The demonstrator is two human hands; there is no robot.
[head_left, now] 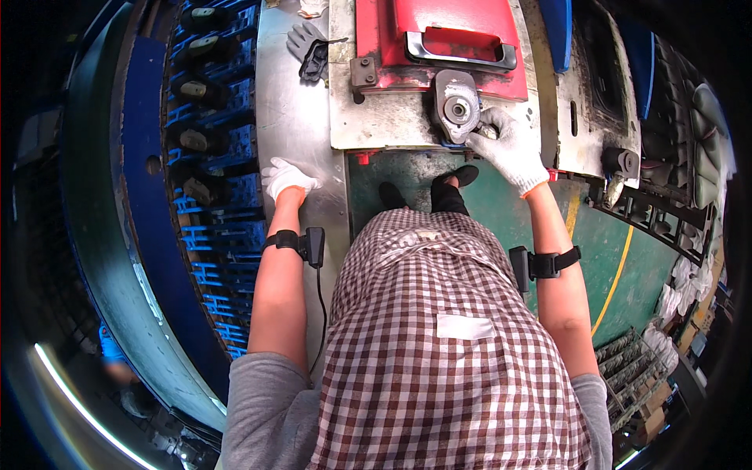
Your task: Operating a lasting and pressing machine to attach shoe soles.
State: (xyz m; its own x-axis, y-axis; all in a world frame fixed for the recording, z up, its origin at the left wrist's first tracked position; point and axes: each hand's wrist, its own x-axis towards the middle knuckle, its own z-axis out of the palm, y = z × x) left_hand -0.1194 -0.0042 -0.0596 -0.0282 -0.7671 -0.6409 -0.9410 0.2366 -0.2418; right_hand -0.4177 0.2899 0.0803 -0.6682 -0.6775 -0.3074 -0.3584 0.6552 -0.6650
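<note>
My right hand point(509, 153), in a white knitted glove, is closed around the short handle point(487, 131) of a grey metal latch point(457, 107). The glove hides most of that handle. The latch sits at the front of a red metal mould cover point(470, 82), which carries a metal pull handle point(460, 53). My left hand point(288, 178), gloved in white too, rests on the edge of the bare metal tabletop point(301, 117) with its fingers spread and nothing in them.
A grey glove point(304, 39) and a small black piece point(314, 61) lie on the tabletop. To the left runs a blue rack point(215, 160) holding several dark shoe-like pieces. At the right stands another mould plate point(583, 149) with its own latch point(620, 163).
</note>
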